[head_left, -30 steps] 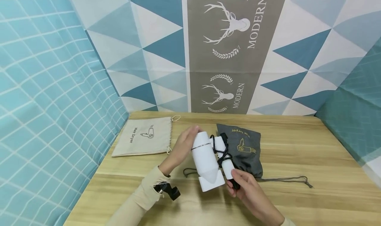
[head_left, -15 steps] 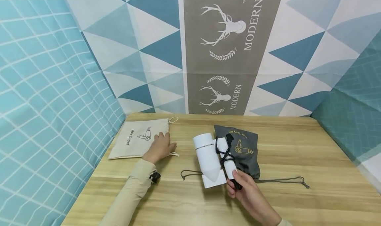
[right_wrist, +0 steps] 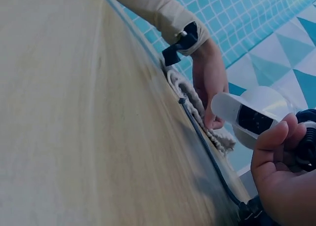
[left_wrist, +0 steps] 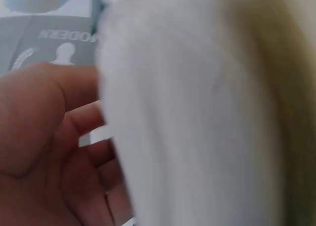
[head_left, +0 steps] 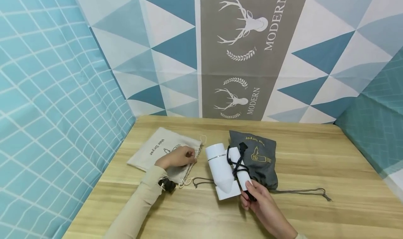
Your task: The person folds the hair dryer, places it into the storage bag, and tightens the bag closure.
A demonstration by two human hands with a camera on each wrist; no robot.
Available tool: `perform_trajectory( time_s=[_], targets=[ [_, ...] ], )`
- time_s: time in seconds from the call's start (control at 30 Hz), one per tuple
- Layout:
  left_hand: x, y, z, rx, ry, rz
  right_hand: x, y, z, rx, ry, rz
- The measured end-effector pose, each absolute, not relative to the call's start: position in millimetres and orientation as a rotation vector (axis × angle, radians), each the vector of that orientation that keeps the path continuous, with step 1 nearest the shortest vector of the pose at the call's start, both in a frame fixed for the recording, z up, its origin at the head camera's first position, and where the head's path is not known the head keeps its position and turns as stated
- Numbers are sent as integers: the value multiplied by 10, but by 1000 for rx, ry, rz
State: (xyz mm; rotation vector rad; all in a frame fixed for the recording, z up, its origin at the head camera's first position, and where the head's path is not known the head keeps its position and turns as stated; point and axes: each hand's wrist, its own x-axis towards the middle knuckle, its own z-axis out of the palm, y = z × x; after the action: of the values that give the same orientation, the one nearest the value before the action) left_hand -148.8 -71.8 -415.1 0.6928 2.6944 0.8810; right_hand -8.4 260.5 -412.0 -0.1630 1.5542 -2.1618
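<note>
My right hand (head_left: 262,202) grips the lower end of the handle of a white hair dryer (head_left: 220,169). A black cord (head_left: 240,167) is wound round that handle. With curled fingers my left hand (head_left: 177,157) pinches the mouth edge of a cream drawstring bag (head_left: 151,151) printed "Hair Dryer". In the left wrist view the bag's fabric (left_wrist: 182,117) is a blur over part of the hand. The right wrist view has the left hand (right_wrist: 210,78) at the bag's edge, just beyond the dryer's nozzle (right_wrist: 247,115).
A dark grey drawstring bag (head_left: 259,158) lies on the wooden table (head_left: 315,169) behind the dryer, its cord (head_left: 302,190) trailing right. A patterned cloth (head_left: 233,50) hangs at the back. Blue checked cloth (head_left: 47,109) covers the left side.
My left hand has left the dryer, taken the cream bag's edge and drawn the bag rightward, turning it. My right hand keeps holding the dryer in nearly the same place.
</note>
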Motion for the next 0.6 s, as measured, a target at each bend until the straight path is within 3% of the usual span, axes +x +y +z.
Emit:
perform_trajectory(
  time_s=[0.3, 0.6],
  targets=[
    [-1526, -772, -4096, 678, 2429, 1058, -83, 2559, -4119, -115, 1659, -2123],
    [-1511, -778, -3920, 713, 2561, 1084, -92, 2525, -4195, -10, 1725, -2088]
  ],
)
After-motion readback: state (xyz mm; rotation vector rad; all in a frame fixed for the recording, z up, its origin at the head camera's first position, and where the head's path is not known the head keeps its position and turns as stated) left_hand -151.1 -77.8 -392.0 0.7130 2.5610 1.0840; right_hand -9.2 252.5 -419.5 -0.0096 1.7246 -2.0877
